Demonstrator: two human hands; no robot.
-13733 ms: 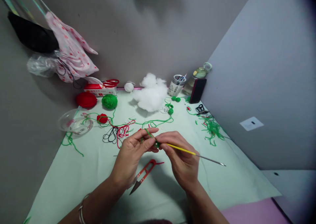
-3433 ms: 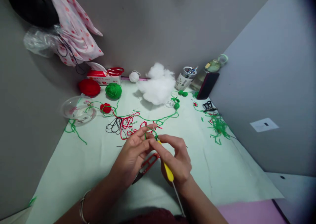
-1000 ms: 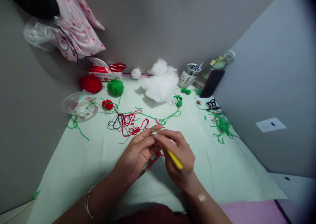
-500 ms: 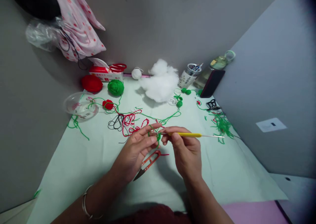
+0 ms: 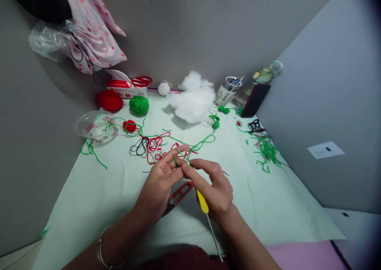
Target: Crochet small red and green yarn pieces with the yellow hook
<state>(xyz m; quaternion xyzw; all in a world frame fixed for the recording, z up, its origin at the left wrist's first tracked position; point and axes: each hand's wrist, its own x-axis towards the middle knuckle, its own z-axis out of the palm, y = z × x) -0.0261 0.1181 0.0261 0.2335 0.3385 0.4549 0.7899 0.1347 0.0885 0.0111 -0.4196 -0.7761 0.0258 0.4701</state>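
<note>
My left hand [image 5: 162, 180] is closed on green yarn [image 5: 176, 161], with a strand looped around its fingers. My right hand [image 5: 214, 186] grips a crochet hook with a yellow handle [image 5: 203, 202]; its metal shaft points down toward my body. The fingertips of both hands meet, and the working end of the hook and the small green crochet piece are hidden there. Beneath the hands lie thread snips with an orange-red handle [image 5: 182, 192], partly covered by my left hand. Green strands run from the hands to the tangled yarn behind.
At the back stand a green yarn ball [image 5: 139, 105], a red yarn ball [image 5: 110, 100], white stuffing [image 5: 193, 99], a pen holder [image 5: 227, 92] and a phone [image 5: 255, 100]. A clear bowl [image 5: 97, 133] sits left. Green scraps [image 5: 267, 152] lie right, red tangled yarn [image 5: 156, 144] centrally.
The crochet hook has swung from lying level, pointing right, to pointing down toward my body. My right hand has turned and come against my left fingertips, covering the green piece.
</note>
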